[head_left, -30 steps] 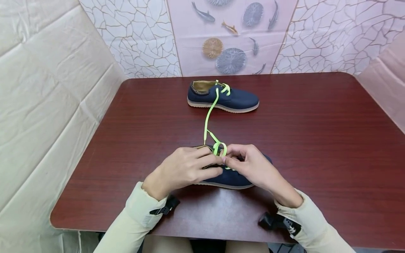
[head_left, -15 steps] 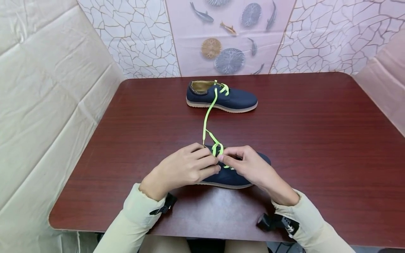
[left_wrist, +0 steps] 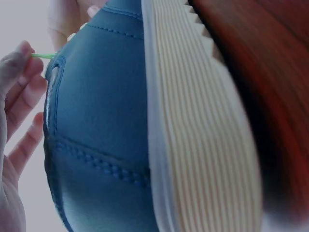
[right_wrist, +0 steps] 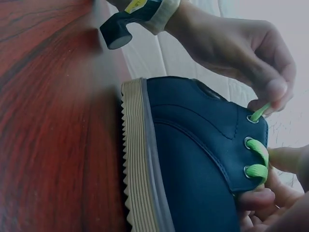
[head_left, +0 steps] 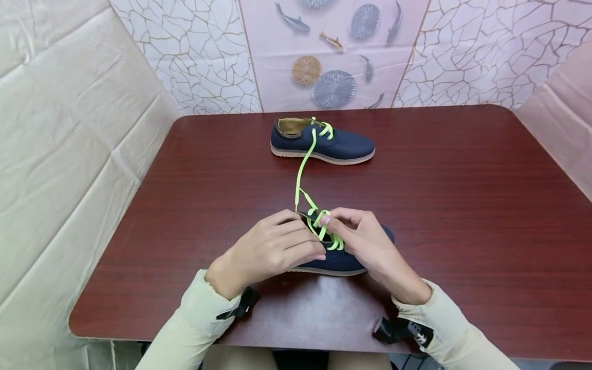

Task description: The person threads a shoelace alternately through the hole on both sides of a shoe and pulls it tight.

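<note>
A navy shoe (head_left: pixel 337 263) with a pale ridged sole stands near the table's front, toe to the right, under both hands. My left hand (head_left: pixel 273 244) is over its heel end and pinches a neon green shoelace (right_wrist: pixel 260 111) by the top eyelet. At the lacing, my right hand (head_left: pixel 365 239) has thumb and index finger on a looped stretch of that lace (head_left: pixel 325 228). Two lower rows of lace (right_wrist: pixel 258 159) run through metal eyelets. The shoe's heel and part of its opening are hidden by the left hand in the head view.
A matching navy shoe (head_left: pixel 342 146) stands at the table's back. One end of its green lace (head_left: pixel 300 174) trails forward to the near shoe. The reddish-brown table (head_left: pixel 462 205) is backed by patterned cloth (head_left: pixel 208 61); a pale cloth (head_left: pixel 83 154) hangs at left.
The right thumb and index finger have risen slightly with the lace, whose loops now show wider between the hands. The left hand stays nearly in place. The head view has shifted slightly.
</note>
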Tool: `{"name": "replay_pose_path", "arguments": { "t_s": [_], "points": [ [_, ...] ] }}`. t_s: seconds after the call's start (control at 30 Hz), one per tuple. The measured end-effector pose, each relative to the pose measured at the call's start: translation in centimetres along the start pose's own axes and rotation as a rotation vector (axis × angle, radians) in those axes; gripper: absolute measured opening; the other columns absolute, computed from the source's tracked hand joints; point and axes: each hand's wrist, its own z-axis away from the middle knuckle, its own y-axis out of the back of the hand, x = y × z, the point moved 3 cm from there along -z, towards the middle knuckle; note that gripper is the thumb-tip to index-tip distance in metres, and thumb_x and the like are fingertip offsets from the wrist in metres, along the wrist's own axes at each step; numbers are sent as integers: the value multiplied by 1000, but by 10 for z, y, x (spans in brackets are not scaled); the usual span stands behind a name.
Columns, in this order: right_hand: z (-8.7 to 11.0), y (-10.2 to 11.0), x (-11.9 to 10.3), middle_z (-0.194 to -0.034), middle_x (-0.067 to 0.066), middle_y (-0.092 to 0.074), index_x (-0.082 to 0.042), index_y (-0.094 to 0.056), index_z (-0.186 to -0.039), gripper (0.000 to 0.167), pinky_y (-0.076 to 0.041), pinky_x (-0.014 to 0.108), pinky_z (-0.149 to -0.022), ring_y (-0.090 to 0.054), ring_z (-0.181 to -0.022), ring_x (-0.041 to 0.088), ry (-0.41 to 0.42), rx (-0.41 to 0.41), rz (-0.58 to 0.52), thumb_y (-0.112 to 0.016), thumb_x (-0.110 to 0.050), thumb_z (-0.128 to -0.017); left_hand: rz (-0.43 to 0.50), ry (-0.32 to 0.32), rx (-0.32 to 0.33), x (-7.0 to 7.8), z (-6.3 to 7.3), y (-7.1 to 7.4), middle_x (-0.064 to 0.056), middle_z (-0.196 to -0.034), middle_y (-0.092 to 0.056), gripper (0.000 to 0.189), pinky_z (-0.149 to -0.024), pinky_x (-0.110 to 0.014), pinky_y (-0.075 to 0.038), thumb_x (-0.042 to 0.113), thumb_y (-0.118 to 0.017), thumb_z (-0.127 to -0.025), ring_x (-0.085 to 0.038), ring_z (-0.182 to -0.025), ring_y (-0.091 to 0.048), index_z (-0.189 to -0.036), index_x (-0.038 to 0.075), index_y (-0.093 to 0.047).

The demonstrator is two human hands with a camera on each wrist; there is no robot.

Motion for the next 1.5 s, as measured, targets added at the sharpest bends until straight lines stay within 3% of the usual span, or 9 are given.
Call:
{"name": "replay_pose_path", "arguments": {
  "t_s": [0.17, 0.37, 0.57, 0.67, 0.8, 0.97, 1.1, 1.23, 1.5],
  "points": [
    [0, -1, 0, -81, -5, -63, -4, -77, -107, 21, -34, 22, -53, -43, -63, 8, 21, 37, 60, -70, -23, -102, 172, 63, 115, -1, -2, 8, 5, -92, -77, 17, -83, -25, -56, 16, -88, -88, -7, -85, -71, -98, 9, -77],
    [2, -2, 0, -93, 1, -71, -7, -77, -105, 15, -46, 25, -72, -58, -85, 15, 79, 21, 181, -68, -19, -103, 404, 143, 194, -5, -1, 17, -1, -93, -77, 8, -80, -24, -56, 12, -79, -97, -14, -86, -72, -101, 5, -78],
    [1, -1, -2, -83, 0, -61, -12, -75, -101, 10, -43, 26, -66, -53, -75, 15, 142, -1, 272, -67, -17, -104, 597, 160, 404, -11, 0, 29, -11, -86, -75, 11, -75, -29, -60, 8, -75, -98, -19, -77, -73, -94, -3, -75],
    [2, -1, -4, -79, -1, -54, -18, -73, -98, 7, -41, 26, -64, -48, -69, 15, 195, -2, 324, -69, -18, -103, 638, 189, 464, -14, 1, 31, -13, -82, -75, 11, -72, -30, -60, 6, -77, -96, -21, -73, -73, -91, -4, -74],
    [3, 0, -6, -90, -5, -58, -23, -73, -104, 7, -42, 29, -70, -48, -78, 15, 327, -24, 396, -77, -23, -98, 662, 233, 474, -15, 2, 31, -13, -81, -74, 13, -72, -29, -60, 8, -76, -97, -22, -72, -72, -91, -4, -75],
    [0, 2, -6, -136, -1, -53, -19, -63, -136, 62, -38, 46, -100, -43, -124, 20, 481, -135, 597, -90, -38, -84, 683, 292, 502, -17, 5, 31, -13, -79, -74, 17, -70, -28, -58, 11, -74, -98, -23, -71, -71, -89, -3, -75],
    [-4, 3, 2, -152, 3, -49, -17, -46, -156, 103, -34, 58, -109, -44, -140, 25, 421, -237, 843, -90, -62, -74, 709, 331, 514, -18, 5, 29, -13, -79, -73, 18, -68, -28, -56, 12, -74, -99, -23, -71, -69, -89, -3, -75],
    [-5, 3, 7, -144, 0, -60, -18, -47, -156, 105, -44, 54, -105, -57, -131, 22, 347, -243, 972, -89, -67, -72, 761, 332, 505, -15, 4, 27, -13, -79, -73, 18, -70, -29, -57, 12, -74, -99, -23, -72, -70, -88, -3, -74],
    [-6, 2, 6, -134, -2, -65, -22, -54, -150, 98, -47, 48, -99, -61, -121, 17, 327, -169, 992, -92, -62, -69, 889, 248, 478, -6, 1, 33, -16, -76, -71, 18, -72, -33, -60, 8, -76, -96, -25, -70, -70, -85, -5, -72]
  ]
}}
